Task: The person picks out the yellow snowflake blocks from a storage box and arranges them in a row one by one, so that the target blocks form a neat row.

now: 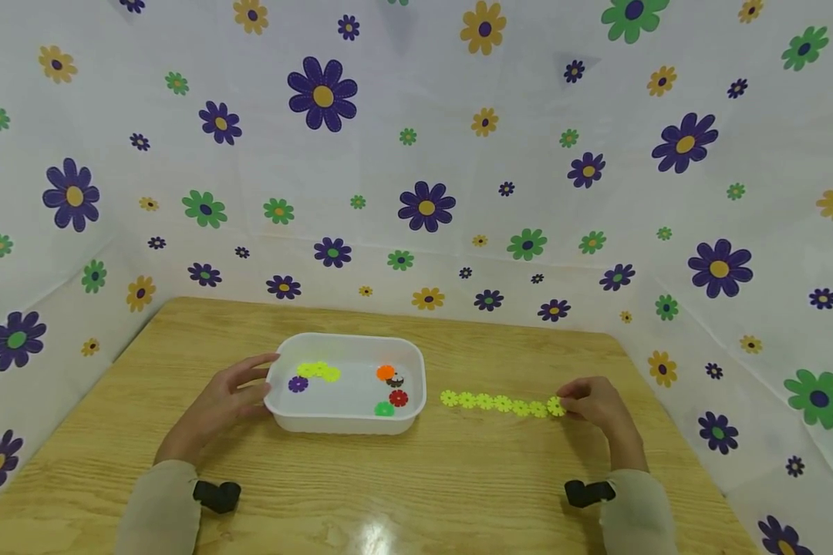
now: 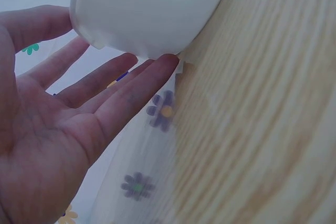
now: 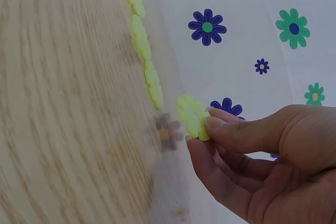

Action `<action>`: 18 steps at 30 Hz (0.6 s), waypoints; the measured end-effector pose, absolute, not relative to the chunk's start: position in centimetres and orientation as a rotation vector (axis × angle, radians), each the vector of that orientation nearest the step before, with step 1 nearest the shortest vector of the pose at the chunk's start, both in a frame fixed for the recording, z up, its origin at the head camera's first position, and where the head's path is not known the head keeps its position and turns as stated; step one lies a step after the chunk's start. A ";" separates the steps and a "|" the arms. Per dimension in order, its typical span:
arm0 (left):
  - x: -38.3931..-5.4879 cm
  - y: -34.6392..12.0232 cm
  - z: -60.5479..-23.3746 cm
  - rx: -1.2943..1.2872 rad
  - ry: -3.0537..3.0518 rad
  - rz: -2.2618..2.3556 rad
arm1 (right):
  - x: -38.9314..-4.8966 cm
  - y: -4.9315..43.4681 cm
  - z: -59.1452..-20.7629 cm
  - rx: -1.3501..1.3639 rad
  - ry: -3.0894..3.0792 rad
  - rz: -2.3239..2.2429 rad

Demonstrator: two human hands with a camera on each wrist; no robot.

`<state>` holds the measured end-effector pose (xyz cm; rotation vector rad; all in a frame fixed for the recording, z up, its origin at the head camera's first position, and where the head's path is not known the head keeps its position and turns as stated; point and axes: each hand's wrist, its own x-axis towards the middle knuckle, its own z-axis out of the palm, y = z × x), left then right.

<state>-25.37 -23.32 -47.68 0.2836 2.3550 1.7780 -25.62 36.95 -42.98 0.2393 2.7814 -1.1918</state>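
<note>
My right hand (image 1: pixel 599 407) pinches a yellow flower-shaped disc (image 3: pixel 191 113) between thumb and fingertips. The disc is raised above the table at the right end of a row of yellow flower discs (image 1: pixel 484 401), and the right wrist view shows a gap between it and the row. On the other side, my left hand (image 1: pixel 224 395) is at the left end of a white plastic tub (image 1: pixel 347 424). Its extended fingers touch the tub's outer wall, as the left wrist view shows, with the palm empty.
In the tub lie yellow discs (image 1: pixel 319 370), a purple disc (image 1: pixel 298 384), an orange disc (image 1: pixel 386 372), a red disc (image 1: pixel 399 398), a green disc (image 1: pixel 384 408) and a dark one. The wooden table (image 1: pixel 403 486) meets flower-printed white cloth (image 1: pixel 389 162) at its back and sides.
</note>
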 end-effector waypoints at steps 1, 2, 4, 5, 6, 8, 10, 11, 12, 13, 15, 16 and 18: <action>-25.4 -23.3 -47.7 0.288 2.356 1.779 | -25.7 37.0 -43.1 0.243 2.783 -1.177; -25.3 -23.4 -47.7 0.293 2.355 1.781 | -25.7 37.1 -43.1 0.253 2.785 -1.169; -25.3 -23.4 -47.7 0.303 2.358 1.783 | -25.8 37.1 -43.2 0.259 2.786 -1.160; -25.3 -23.4 -47.7 0.307 2.359 1.785 | -25.8 37.2 -43.3 0.258 2.789 -1.153; -25.3 -23.4 -47.7 0.311 2.361 1.786 | -25.9 37.2 -43.4 0.261 2.788 -1.149; -25.3 -23.4 -47.8 0.320 2.364 1.787 | -25.9 37.3 -43.5 0.282 2.785 -1.141; -25.3 -23.5 -47.8 0.326 2.368 1.787 | -25.9 37.4 -43.6 0.297 2.782 -1.134; -25.3 -23.5 -47.9 0.328 2.369 1.788 | -25.9 37.4 -43.7 0.305 2.780 -1.132; -25.3 -23.5 -47.9 0.331 2.371 1.787 | -25.9 37.4 -43.8 0.314 2.777 -1.131; -25.3 -23.4 -47.9 0.332 2.372 1.787 | -25.9 37.4 -43.9 0.321 2.775 -1.133; -25.3 -23.4 -47.9 0.333 2.374 1.787 | -26.0 37.5 -44.1 0.325 2.771 -1.141; -25.3 -23.4 -48.0 0.332 2.374 1.787 | -26.0 37.5 -44.2 0.323 2.771 -1.144; -25.3 -23.4 -47.9 0.328 2.373 1.787 | -26.0 37.5 -44.3 0.321 2.764 -1.166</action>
